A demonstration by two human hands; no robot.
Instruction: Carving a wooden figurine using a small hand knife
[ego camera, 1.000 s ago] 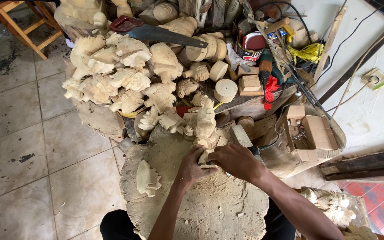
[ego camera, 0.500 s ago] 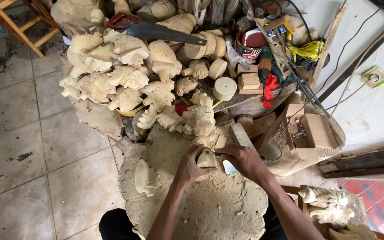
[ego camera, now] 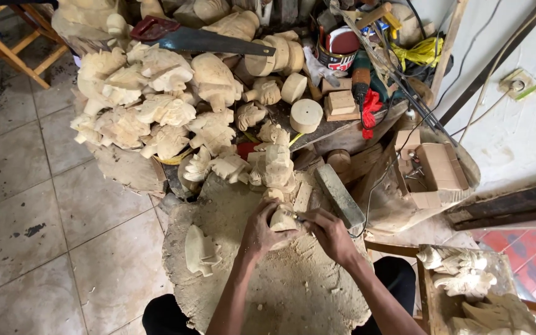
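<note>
My left hand [ego camera: 260,228] grips a small pale wooden carving [ego camera: 282,219] against the round wooden work block [ego camera: 218,211]. My right hand [ego camera: 330,232] is closed around a thin carving tool [ego camera: 298,216] whose tip touches the carving. Wood chips cover the block around both hands. Another pale carved piece [ego camera: 201,250] lies on the block to the left of my left hand.
A heap of pale rough carvings [ego camera: 156,105] fills the area beyond the block, with a hand saw [ego camera: 200,40] on top. Wooden discs [ego camera: 306,115], a tin [ego camera: 340,46], cables and a cardboard box [ego camera: 432,170] lie at the right. A grey sharpening stone [ego camera: 339,195] sits near my right hand.
Both hands and the carving have shifted slightly down and toward me on the block; the grip on carving and tool is unchanged.
</note>
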